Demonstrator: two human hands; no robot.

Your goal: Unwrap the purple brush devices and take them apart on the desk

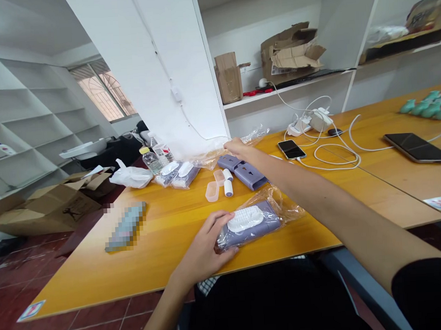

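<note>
My left hand (206,247) grips the left end of a purple plastic case with a white studded oval piece (245,219) on top, wrapped in a clear bag (277,201). Its thumb lies along the near side, its fingers over the top. My right hand (236,148) is stretched across the table to the clear plastic film (212,158) by the wall. Its fingers look bunched; their tips and whatever they hold are hidden. Just below it lie purple housings with cut-outs (248,175). Beside these are small white cylinders (228,187) and translucent pink cups (212,191).
More bagged purple cases (182,174) lie near bottles (152,161) and a white plastic bag (130,175). A phone (291,149), looping white cables (335,164), a tablet (419,147) and teal bottles (428,106) are on the right. A blurred-out flat object (125,226) lies left.
</note>
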